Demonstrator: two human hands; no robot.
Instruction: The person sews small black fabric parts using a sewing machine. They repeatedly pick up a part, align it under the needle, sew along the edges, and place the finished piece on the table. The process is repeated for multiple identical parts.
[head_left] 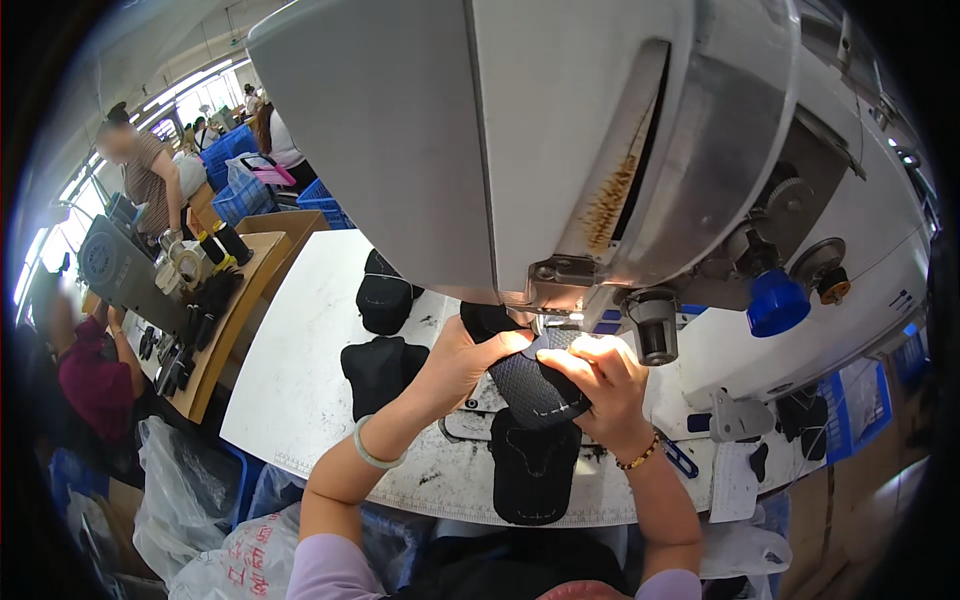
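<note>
Under the head of a large white sewing machine (pixel 390 140), a black fabric piece (pixel 530 388) with a mesh-like texture and a light stitched line near its lower end is held up in both hands. My left hand (pixel 455 362) grips its left side, thumb pressed on top close to the needle area. My right hand (pixel 608 385) pinches the right edge between thumb and bent fingers. A small grey patch (pixel 537 347) shows between the two thumbs. Below the hands, another black fabric piece (pixel 533 470) lies on the white table (pixel 290 350). The needle tip is hard to make out.
More black pieces (pixel 385 375) lie left of my left forearm. Blue scissors or snips (pixel 681 457) rest beside my right wrist. Plastic bags (pixel 180 490) hang by the table's left edge. A wooden workbench (pixel 240 290) and other people are farther left.
</note>
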